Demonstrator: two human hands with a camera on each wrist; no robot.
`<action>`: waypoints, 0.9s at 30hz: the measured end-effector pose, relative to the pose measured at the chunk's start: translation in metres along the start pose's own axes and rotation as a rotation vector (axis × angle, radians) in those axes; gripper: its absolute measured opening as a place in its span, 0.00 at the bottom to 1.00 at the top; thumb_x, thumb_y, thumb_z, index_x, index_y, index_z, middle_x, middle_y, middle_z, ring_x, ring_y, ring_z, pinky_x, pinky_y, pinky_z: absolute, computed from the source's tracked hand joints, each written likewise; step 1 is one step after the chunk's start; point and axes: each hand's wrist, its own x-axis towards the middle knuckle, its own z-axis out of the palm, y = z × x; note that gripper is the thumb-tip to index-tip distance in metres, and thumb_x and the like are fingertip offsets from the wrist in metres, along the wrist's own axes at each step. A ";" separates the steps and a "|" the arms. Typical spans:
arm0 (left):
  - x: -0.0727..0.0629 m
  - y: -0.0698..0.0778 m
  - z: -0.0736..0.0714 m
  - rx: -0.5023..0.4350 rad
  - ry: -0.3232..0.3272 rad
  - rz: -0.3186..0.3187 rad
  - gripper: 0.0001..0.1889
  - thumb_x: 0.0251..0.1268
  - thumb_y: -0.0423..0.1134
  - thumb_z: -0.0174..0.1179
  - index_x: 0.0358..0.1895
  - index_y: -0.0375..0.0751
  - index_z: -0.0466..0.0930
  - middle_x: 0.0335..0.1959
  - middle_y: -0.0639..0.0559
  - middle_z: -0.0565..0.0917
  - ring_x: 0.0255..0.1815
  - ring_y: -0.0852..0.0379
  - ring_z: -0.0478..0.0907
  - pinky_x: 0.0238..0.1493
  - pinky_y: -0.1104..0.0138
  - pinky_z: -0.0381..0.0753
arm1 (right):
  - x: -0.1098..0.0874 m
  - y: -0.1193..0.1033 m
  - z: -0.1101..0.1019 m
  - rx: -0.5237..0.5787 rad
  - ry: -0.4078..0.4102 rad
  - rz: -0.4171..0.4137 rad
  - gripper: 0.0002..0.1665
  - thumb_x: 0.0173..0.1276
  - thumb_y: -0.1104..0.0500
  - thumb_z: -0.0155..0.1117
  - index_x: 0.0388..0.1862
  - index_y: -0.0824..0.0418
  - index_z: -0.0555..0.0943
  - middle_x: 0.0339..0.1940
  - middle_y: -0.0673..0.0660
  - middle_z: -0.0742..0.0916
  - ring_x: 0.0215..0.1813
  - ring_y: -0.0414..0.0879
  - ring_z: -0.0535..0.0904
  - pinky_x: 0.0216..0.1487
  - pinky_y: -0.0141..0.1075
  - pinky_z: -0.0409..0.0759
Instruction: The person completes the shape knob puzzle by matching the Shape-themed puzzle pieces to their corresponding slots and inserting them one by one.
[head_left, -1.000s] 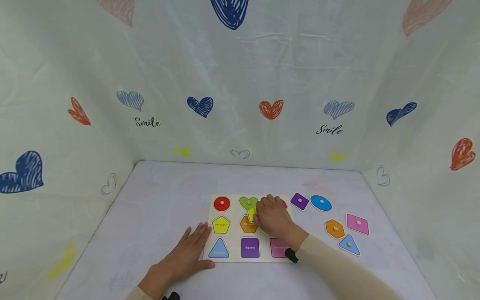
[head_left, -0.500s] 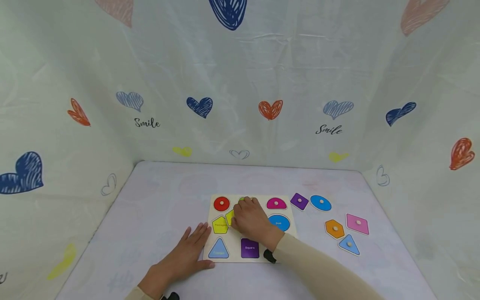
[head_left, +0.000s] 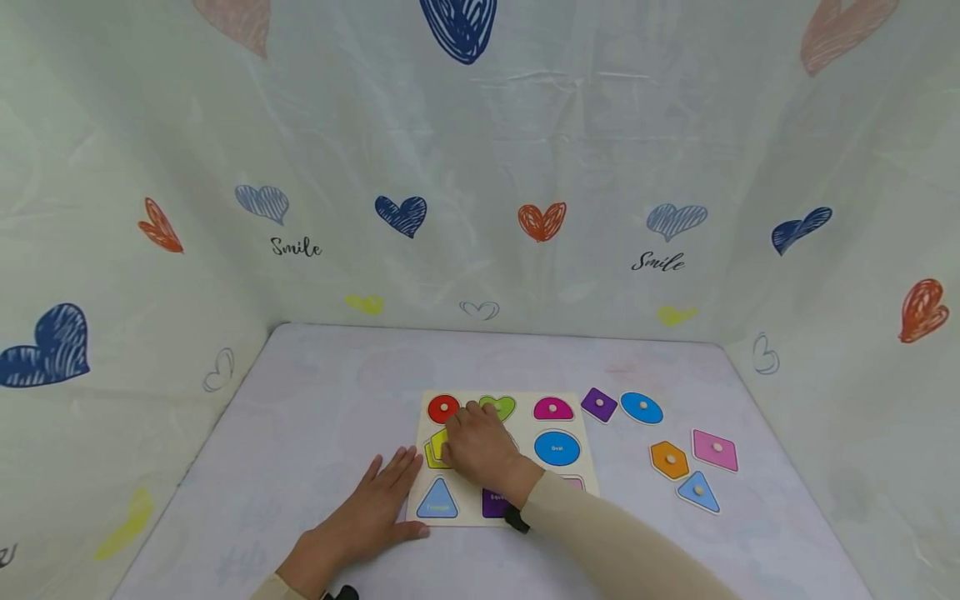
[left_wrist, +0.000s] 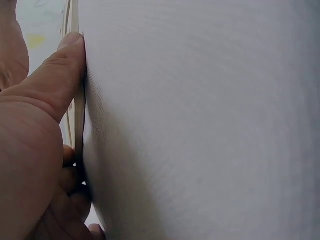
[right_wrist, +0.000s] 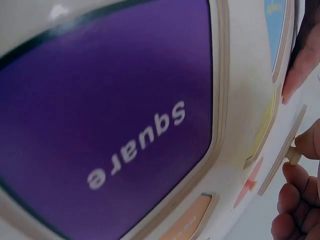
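My right hand (head_left: 483, 446) pinches the small wooden knob (right_wrist: 293, 155) of a yellow pentagon puzzle piece (head_left: 437, 446). The piece hangs tilted over the yellow pentagon recess (right_wrist: 262, 127) at the left of the shape puzzle board (head_left: 468, 504), partly covering it. In the right wrist view a gap shows between piece and board. My left hand (head_left: 375, 508) lies at the board's left side, fingers extended, the thumb (left_wrist: 65, 70) against its near corner. A red circle piece (head_left: 443, 408), a green heart piece (head_left: 501, 406) and a magenta semicircle piece (head_left: 553, 408) sit along the board's far row.
Right of the board lie a purple square piece (head_left: 599, 404), a blue oval piece (head_left: 641, 407), an orange hexagon piece (head_left: 669, 460), a pink rectangle piece (head_left: 715, 451) and a blue triangle piece (head_left: 698, 492). A heart-printed curtain (head_left: 600, 167) surrounds the table (head_left: 315, 400).
My right hand has carried the yellow pentagon piece leftward across the board, from by the hexagon recess to over the pentagon recess. The left hand has stayed in place.
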 end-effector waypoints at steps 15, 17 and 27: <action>0.002 -0.001 0.002 0.005 0.002 0.009 0.57 0.59 0.67 0.72 0.84 0.41 0.57 0.86 0.44 0.59 0.88 0.42 0.51 0.86 0.40 0.45 | 0.004 -0.010 0.010 -0.008 -0.070 0.015 0.20 0.77 0.45 0.62 0.54 0.57 0.86 0.51 0.51 0.90 0.55 0.47 0.81 0.65 0.45 0.83; 0.002 -0.001 0.002 0.002 0.002 0.008 0.57 0.59 0.67 0.72 0.84 0.41 0.57 0.86 0.44 0.59 0.88 0.42 0.51 0.86 0.40 0.45 | 0.004 -0.011 0.011 -0.008 -0.069 0.013 0.20 0.77 0.45 0.62 0.55 0.57 0.85 0.52 0.52 0.90 0.56 0.48 0.81 0.66 0.47 0.83; -0.001 0.001 0.000 0.013 0.012 0.020 0.57 0.60 0.67 0.71 0.84 0.39 0.57 0.86 0.43 0.59 0.88 0.42 0.51 0.86 0.39 0.46 | 0.004 -0.014 0.013 -0.012 -0.067 0.007 0.21 0.78 0.44 0.62 0.55 0.57 0.85 0.50 0.52 0.89 0.55 0.47 0.80 0.66 0.46 0.83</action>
